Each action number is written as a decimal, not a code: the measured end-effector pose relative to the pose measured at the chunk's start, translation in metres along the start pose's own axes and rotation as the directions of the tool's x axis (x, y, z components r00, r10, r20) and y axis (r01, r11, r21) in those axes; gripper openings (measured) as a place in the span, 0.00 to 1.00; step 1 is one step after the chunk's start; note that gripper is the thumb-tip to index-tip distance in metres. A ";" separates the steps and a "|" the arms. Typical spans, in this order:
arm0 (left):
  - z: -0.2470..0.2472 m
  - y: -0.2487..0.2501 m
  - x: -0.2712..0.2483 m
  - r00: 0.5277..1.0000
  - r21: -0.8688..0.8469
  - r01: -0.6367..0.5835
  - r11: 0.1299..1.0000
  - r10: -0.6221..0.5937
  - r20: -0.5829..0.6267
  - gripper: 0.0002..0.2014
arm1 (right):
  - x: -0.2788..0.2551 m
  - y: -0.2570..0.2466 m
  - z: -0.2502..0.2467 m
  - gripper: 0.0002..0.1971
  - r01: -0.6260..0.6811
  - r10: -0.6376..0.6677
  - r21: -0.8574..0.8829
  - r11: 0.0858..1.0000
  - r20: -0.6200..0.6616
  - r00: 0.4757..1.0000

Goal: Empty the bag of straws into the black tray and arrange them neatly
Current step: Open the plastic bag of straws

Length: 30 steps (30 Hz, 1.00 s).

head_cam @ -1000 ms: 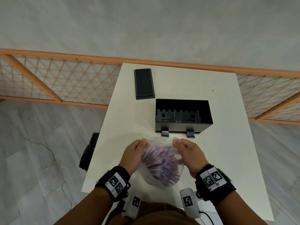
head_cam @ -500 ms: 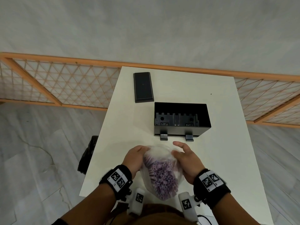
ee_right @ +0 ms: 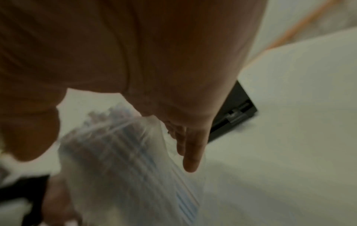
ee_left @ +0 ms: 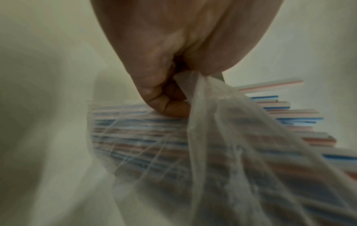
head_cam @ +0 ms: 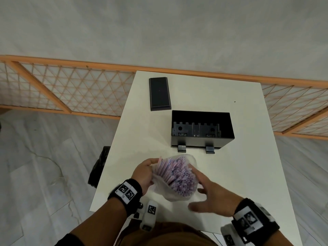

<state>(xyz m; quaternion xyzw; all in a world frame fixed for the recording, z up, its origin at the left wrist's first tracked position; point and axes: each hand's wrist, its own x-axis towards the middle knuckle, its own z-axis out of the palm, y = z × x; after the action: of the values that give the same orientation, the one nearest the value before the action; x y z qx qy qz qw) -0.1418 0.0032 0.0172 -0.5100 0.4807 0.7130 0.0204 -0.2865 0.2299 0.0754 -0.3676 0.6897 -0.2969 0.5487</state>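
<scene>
A clear plastic bag (head_cam: 165,190) full of red- and blue-striped straws (head_cam: 179,174) is near the table's front edge. It tilts so that the straw ends face up. My left hand (head_cam: 150,165) grips the bag's left side. In the left wrist view its fingers (ee_left: 170,97) pinch a fold of the plastic (ee_left: 222,122), and straws (ee_left: 280,107) stick out past the bag's mouth. My right hand (head_cam: 200,190) is open with spread fingers, just right of the bag; in the right wrist view its straight fingers (ee_right: 190,149) lie beside the bag (ee_right: 119,152). The black tray (head_cam: 195,143) stands empty just beyond.
A flat black lid (head_cam: 159,94) lies at the table's far left. The white table (head_cam: 245,174) has bare surface right of the bag and tray. A dark object (head_cam: 99,166) sits on the floor by the left edge. An orange lattice fence (head_cam: 71,89) runs behind.
My right hand has let go of the bag, opened and drawn back to the right. The bag has tipped up in my left hand, showing the straw ends.
</scene>
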 end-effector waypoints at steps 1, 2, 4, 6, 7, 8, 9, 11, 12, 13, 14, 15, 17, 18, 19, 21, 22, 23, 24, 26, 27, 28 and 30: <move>0.003 -0.001 -0.001 1.000 0.059 -0.016 0.998 0.015 0.024 0.24 | 0.003 -0.003 0.007 0.61 0.022 -0.027 -0.118 0.993 -0.041 0.999; 0.006 -0.001 -0.005 0.998 0.118 -0.045 0.992 0.040 0.049 0.24 | 0.009 -0.008 0.014 0.61 0.063 -0.084 -0.198 0.978 -0.098 0.992; 0.014 0.002 -0.013 0.985 0.228 -0.153 0.962 0.129 0.117 0.26 | 0.024 -0.017 0.023 0.47 0.160 -0.205 -0.203 0.966 -0.229 0.952; 0.020 0.007 -0.023 0.955 0.316 -0.273 0.909 0.217 0.200 0.33 | 0.035 -0.030 0.024 0.27 0.228 -0.245 -0.091 0.969 -0.320 0.915; 0.020 0.012 -0.030 0.935 0.337 -0.326 0.883 0.248 0.254 0.34 | 0.041 -0.032 0.022 0.22 0.245 -0.269 -0.112 0.963 -0.366 0.891; 0.019 0.016 -0.037 0.912 0.337 -0.371 0.865 0.271 0.309 0.34 | 0.043 -0.034 0.020 0.21 0.258 -0.292 -0.138 0.956 -0.383 0.876; 0.016 0.019 -0.042 0.890 0.330 -0.404 0.853 0.282 0.359 0.33 | 0.043 -0.035 0.018 0.20 0.264 -0.297 -0.136 0.955 -0.385 0.874; 0.005 0.020 -0.044 0.846 0.348 -0.459 0.818 0.281 0.454 0.36 | 0.041 -0.036 0.010 0.16 0.273 -0.282 -0.078 0.959 -0.381 0.881; -0.001 0.018 -0.044 0.836 0.382 -0.469 0.796 0.261 0.482 0.41 | 0.039 -0.035 0.006 0.15 0.266 -0.287 -0.109 0.958 -0.407 0.867; -0.005 0.015 -0.044 0.838 0.440 -0.473 0.763 0.237 0.491 0.48 | 0.037 -0.036 0.004 0.16 0.248 -0.303 -0.180 0.952 -0.429 0.851; -0.007 0.013 -0.044 0.843 0.494 -0.474 0.729 0.214 0.493 0.55 | 0.035 -0.037 0.003 0.16 0.250 -0.315 -0.201 0.947 -0.437 0.842; -0.006 0.013 -0.045 0.842 0.523 -0.477 0.706 0.195 0.503 0.60 | 0.035 -0.038 0.002 0.15 0.263 -0.321 -0.189 0.946 -0.441 0.838; 0.001 0.012 -0.048 0.814 0.510 -0.507 0.695 0.192 0.548 0.65 | 0.039 -0.038 0.005 0.12 0.254 -0.301 -0.162 0.953 -0.438 0.847; 0.006 0.013 -0.049 0.802 0.497 -0.517 0.697 0.192 0.565 0.67 | 0.041 -0.040 0.007 0.12 0.237 -0.277 -0.145 0.961 -0.435 0.857; 0.009 0.012 -0.045 0.800 0.492 -0.516 0.701 0.190 0.569 0.71 | 0.044 -0.040 0.009 0.11 0.223 -0.263 -0.141 0.965 -0.435 0.861; 0.013 0.009 -0.038 0.803 0.473 -0.501 0.725 0.186 0.566 0.78 | 0.044 -0.046 0.011 0.10 0.215 -0.263 -0.158 0.964 -0.437 0.860; 0.014 0.008 -0.035 0.800 0.449 -0.499 0.741 0.193 0.569 0.78 | 0.042 -0.047 0.010 0.13 0.229 -0.264 -0.133 0.964 -0.424 0.866; 0.013 0.005 -0.033 0.798 0.427 -0.492 0.758 0.198 0.569 0.78 | 0.039 -0.046 0.010 0.19 0.238 -0.254 -0.090 0.967 -0.389 0.886; 0.012 0.003 -0.031 0.794 0.391 -0.487 0.781 0.209 0.570 0.77 | 0.036 -0.042 0.010 0.28 0.218 -0.219 -0.039 0.975 -0.321 0.921; 0.008 -0.002 -0.025 0.797 0.330 -0.482 0.812 0.249 0.551 0.74 | 0.031 -0.027 0.009 0.45 0.118 -0.118 -0.005 0.993 -0.167 0.979; 0.005 -0.004 -0.021 0.806 0.338 -0.483 0.808 0.259 0.532 0.73 | 0.030 -0.018 0.008 0.50 0.070 -0.071 -0.012 0.997 -0.109 0.992; 0.002 -0.006 -0.015 0.816 0.372 -0.493 0.787 0.270 0.511 0.73 | 0.030 -0.012 0.008 0.52 0.040 -0.040 0.004 0.999 -0.071 0.997; -0.004 -0.011 -0.005 0.823 0.466 -0.524 0.713 0.283 0.493 0.72 | 0.032 -0.004 0.008 0.58 0.002 0.000 0.043 0.999 -0.049 0.999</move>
<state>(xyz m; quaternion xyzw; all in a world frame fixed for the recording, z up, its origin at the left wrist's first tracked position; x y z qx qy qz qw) -0.1309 0.0087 0.0140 -0.2072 0.7630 0.6023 0.1102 -0.2822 0.2008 0.0593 -0.3486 0.6963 -0.3207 0.5392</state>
